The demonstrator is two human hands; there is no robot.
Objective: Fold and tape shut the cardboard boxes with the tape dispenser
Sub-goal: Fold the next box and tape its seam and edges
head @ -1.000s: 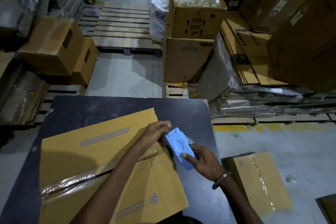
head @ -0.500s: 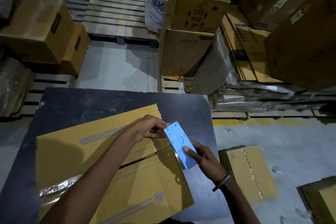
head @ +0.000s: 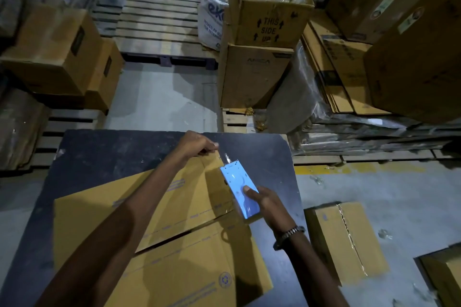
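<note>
A yellow cardboard box (head: 179,209) lies on the dark table (head: 112,154), its two top flaps meeting along a slanted seam. My right hand (head: 267,204) grips the blue tape dispenser (head: 238,188) at the box's right edge, nose pointing away from me. My left hand (head: 197,144) pinches the free end of the clear tape just beyond the box's far corner, a short strip stretching from the dispenser's nose to the fingers.
A taped yellow box (head: 346,242) lies on the floor to the right, another (head: 444,274) at the bottom right corner. Stacked brown cartons (head: 254,75) and flat cardboard on pallets stand behind the table. More cartons (head: 57,52) sit at the left.
My left hand has pulled the tape end away from me, past the box's far corner. The dispenser has followed it toward the far edge of the box.
</note>
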